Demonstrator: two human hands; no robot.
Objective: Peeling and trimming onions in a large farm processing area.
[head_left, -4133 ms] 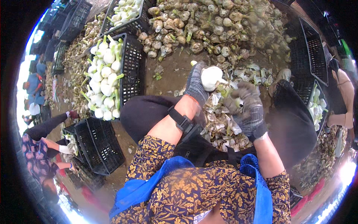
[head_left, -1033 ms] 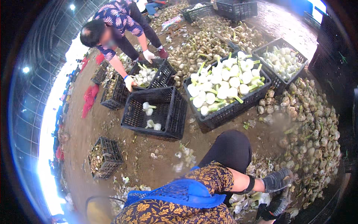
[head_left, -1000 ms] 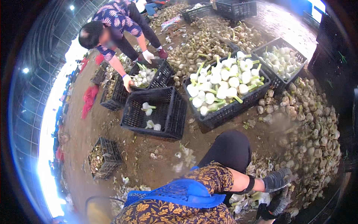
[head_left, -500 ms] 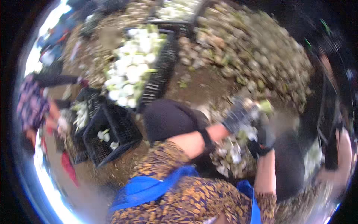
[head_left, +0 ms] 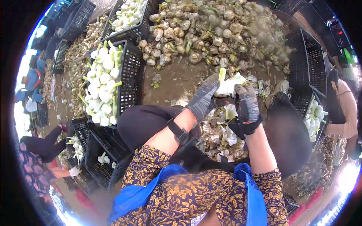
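Between my gloved hands is a white garlic bulb (head_left: pixel 224 89) with a short green stem pointing up. My left hand (head_left: pixel 205 97), in a grey glove, is closed on the bulb's left side. My right hand (head_left: pixel 247 106), gloved alike, pinches a pale flap of garlic skin (head_left: pixel 238 79) that spreads out from the bulb's right side. Some fingertips are hidden behind the bulb and skin. Below the hands, between my knees, lies a pile of loose garlic skins (head_left: pixel 220 139).
A heap of dirty, unpeeled garlic (head_left: pixel 203 34) covers the ground ahead. A black crate (head_left: pixel 130 81) of clean white bulbs stands at left, another crate (head_left: pixel 139 30) behind it. Nearer left, a crate (head_left: pixel 100 167) holds few bulbs. Other people (head_left: pixel 37 162) work at both sides.
My view has swung right and steadied. My hands still hold a bulb, now with its stem upright and a wide skin flap spread at its right.
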